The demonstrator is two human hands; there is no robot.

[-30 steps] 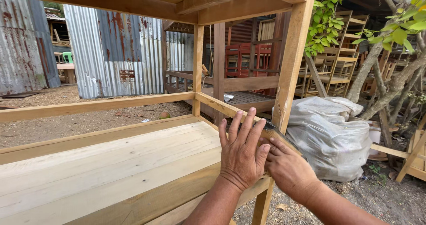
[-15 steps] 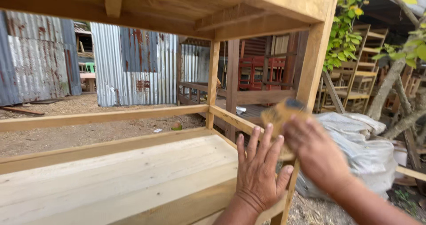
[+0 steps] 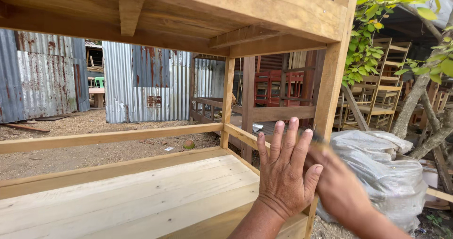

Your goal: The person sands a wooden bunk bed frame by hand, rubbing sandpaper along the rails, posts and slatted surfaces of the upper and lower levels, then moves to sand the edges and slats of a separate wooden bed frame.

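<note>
Sanding w/ right hand (image 3: 342,189) on post (image 3: 330,93); grip blurred, can't tell. Left hand (image 3: 283,173) is bracing flat, fingers spread, holding nothing. Long, even strokes are working best.

pale wood shelf (image 3: 141,196), rusty grey fence (image 3: 141,83)

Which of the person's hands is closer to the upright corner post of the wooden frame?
Right. The right hand, blurred, is against the corner post. The left hand is spread open just to its left, by the side rail.
</note>
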